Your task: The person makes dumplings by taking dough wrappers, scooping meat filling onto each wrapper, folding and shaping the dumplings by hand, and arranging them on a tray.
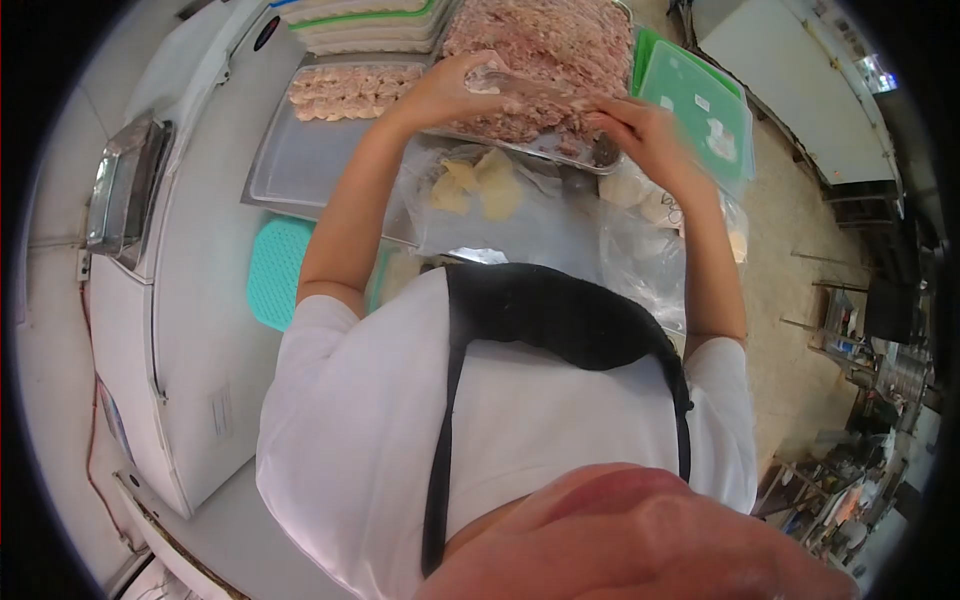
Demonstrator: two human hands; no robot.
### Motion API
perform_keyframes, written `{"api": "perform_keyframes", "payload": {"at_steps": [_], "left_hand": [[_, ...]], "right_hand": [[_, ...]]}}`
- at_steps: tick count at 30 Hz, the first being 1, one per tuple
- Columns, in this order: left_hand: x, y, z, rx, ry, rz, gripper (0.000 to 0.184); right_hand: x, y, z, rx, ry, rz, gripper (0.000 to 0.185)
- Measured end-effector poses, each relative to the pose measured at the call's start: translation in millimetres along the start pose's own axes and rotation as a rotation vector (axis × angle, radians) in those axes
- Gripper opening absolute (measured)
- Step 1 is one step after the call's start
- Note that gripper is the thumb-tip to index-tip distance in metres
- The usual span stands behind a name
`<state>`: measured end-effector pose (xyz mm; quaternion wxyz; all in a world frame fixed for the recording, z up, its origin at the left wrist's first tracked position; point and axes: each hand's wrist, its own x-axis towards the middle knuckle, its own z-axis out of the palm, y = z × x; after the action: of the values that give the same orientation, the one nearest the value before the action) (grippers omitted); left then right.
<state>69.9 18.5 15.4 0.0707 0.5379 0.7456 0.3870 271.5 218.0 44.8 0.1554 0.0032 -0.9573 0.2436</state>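
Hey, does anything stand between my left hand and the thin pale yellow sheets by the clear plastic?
The near rim of the rectangular silver metal tray holding pink minced meat lies between your left hand and the thin pale yellow sheets. Clear plastic spreads around them; I can't tell whether any covers them.

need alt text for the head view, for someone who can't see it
A bare left hand cups a small pale item and the right hand holds a slim tool, over a tray of minced meat. Rows of dumplings sit on another tray at left; thin pale sheets lie on plastic nearer the viewer.
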Motion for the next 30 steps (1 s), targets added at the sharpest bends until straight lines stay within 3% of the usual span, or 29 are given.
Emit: {"api": "perform_keyframes", "payload": {"at_steps": [3,6,8,11,14,17,20,23,30], "left_hand": [[-12,-13,-18,-0.18,-0.026,-0.051,0.042],[-29,-14,-44,-0.26,-0.045,-0.121,0.038],[-39,-21,-63,-0.236,-0.054,-0.115,0.037],[-63,-67,-79,-0.321,-0.081,-0.23,0.048],[-102,-122,-101,0.102,0.072,-0.196,0.059],[-133,-190,-137,0.114,-0.073,-0.481,0.066],[-157,-262,-147,0.493,0.088,-0.496,0.056],[-161,-295,-153,0.605,0.192,-0.452,0.047],[-132,-310,-157,0.815,0.148,-0.372,0.054]], "right_hand": [[3,-36,-8,0.007,0.059,0.036,0.029],[18,-61,33,-0.105,-0.012,0.043,0.032],[29,-66,59,0.006,-0.048,0.087,0.033],[41,-80,77,0.116,-0.028,0.127,0.033],[33,-66,104,0.255,0.043,0.236,0.03],[21,-56,120,0.335,0.044,0.405,0.03],[12,-61,129,0.502,0.053,0.576,0.029],[12,-75,139,0.607,0.092,0.639,0.027],[16,-96,156,0.624,0.122,0.679,0.028]]}}
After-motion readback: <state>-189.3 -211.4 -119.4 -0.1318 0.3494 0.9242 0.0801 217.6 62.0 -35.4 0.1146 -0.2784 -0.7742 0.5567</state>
